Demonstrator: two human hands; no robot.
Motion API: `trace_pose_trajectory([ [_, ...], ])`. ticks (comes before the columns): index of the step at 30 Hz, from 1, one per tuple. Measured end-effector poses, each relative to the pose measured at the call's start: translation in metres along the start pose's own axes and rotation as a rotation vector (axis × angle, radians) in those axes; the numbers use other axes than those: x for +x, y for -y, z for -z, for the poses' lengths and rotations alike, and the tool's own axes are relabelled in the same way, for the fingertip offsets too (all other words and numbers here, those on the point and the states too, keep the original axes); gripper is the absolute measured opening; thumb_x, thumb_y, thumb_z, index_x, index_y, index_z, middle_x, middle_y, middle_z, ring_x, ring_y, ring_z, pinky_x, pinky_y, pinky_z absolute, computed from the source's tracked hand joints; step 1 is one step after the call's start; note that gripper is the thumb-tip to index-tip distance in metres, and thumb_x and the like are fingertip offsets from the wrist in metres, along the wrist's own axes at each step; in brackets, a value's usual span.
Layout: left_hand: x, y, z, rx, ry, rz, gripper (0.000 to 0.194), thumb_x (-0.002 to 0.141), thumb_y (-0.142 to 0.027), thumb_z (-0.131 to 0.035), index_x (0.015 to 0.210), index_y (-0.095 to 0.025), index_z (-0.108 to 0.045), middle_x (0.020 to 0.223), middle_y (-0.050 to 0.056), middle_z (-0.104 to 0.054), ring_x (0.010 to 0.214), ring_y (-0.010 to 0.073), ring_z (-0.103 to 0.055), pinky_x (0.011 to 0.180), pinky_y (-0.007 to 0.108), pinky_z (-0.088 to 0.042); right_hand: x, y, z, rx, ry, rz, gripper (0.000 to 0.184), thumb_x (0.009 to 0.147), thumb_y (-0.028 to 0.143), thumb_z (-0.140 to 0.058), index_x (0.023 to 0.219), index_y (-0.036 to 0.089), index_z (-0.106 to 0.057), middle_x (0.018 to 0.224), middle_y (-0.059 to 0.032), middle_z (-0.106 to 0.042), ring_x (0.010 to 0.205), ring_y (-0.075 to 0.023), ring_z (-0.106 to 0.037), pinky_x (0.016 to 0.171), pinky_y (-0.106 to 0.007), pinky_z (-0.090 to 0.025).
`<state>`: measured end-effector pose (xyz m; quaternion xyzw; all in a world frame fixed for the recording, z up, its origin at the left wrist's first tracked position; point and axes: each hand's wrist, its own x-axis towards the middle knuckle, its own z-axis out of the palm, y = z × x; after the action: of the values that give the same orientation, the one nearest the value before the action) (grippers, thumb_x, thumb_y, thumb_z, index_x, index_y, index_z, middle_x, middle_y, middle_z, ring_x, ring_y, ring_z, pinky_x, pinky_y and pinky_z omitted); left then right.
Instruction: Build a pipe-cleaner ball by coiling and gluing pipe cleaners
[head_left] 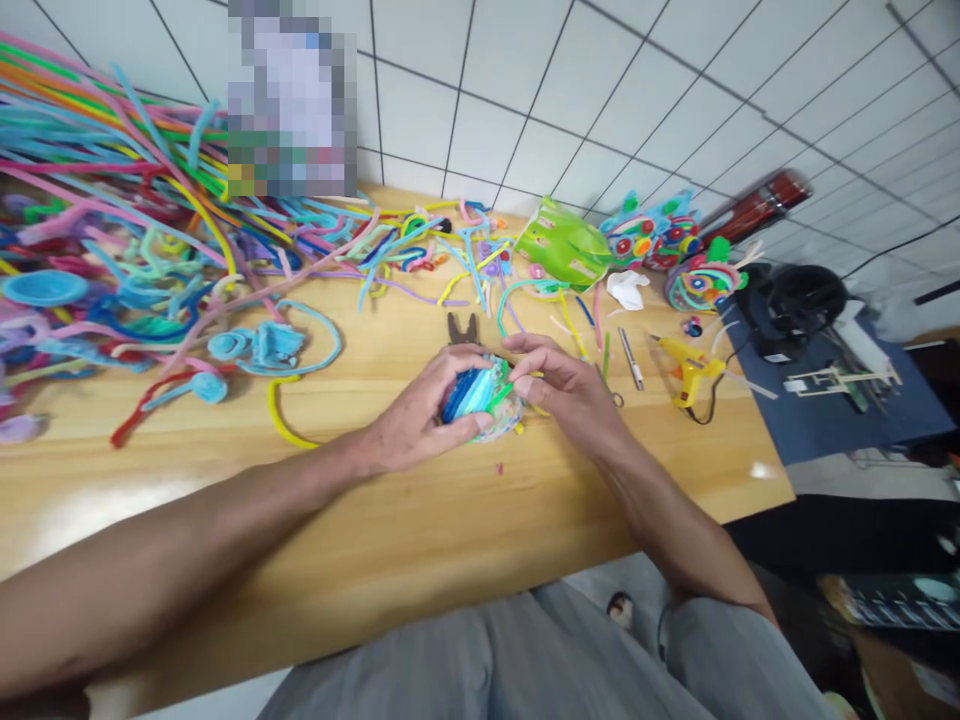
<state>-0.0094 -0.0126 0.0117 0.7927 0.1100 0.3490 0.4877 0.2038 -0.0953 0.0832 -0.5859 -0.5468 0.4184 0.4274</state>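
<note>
A rounded craft piece covered in blue, pale and green pipe cleaner strips (474,388) is between my hands above the wooden table. My left hand (427,405) is wrapped round its left side, thumb pressing along the near edge. My right hand (555,385) pinches at the green strip (501,398) on the right side of the piece. Just behind it, dark-handled pliers (463,328) lie partly hidden by my left hand. A yellow pipe cleaner (279,410) curves on the table left of my left hand.
Many coloured pipe cleaners (135,220) heap over the left side. Toward the right lie a pen (631,358) and a yellow glue gun (691,372). Behind them are a green package (564,245), a white tissue (627,290), finished colourful figures (646,235) and a red thermos (776,195).
</note>
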Motion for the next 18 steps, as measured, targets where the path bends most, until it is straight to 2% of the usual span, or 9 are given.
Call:
trace_pose_trajectory([
  [4,0.001,0.0,-0.001,-0.012,-0.017,-0.03,0.05,0.099,-0.038,-0.068,0.143,-0.026,-0.048,0.146,0.015,-0.055,0.141,0.0301,-0.054,0.119,0.052,-0.047,0.003,-0.004,0.002,-0.04,0.031,0.007,0.016,0.091,0.042,-0.077,0.088,0.027,-0.074,0.136,-0.005,-0.068,0.138,-0.0253,-0.058,0.121,-0.046,-0.04],
  [10,0.001,0.004,-0.001,-0.015,-0.021,-0.054,0.052,0.098,-0.038,-0.07,0.144,-0.027,-0.048,0.145,0.015,-0.055,0.14,0.0307,-0.054,0.118,0.053,-0.048,0.008,-0.009,0.0,-0.045,0.014,0.071,0.011,0.091,0.037,-0.076,0.091,0.027,-0.075,0.127,-0.0053,-0.07,0.126,-0.0245,-0.064,0.115,-0.046,-0.045],
  [18,0.001,0.002,0.0,-0.032,-0.001,-0.052,0.054,0.098,-0.037,-0.07,0.146,-0.029,-0.046,0.147,0.014,-0.053,0.142,0.0306,-0.053,0.118,0.052,-0.048,0.003,-0.011,-0.004,-0.06,-0.056,0.128,0.009,0.091,0.031,-0.075,0.099,0.027,-0.071,0.127,-0.0045,-0.07,0.124,-0.0232,-0.066,0.107,-0.042,-0.052],
])
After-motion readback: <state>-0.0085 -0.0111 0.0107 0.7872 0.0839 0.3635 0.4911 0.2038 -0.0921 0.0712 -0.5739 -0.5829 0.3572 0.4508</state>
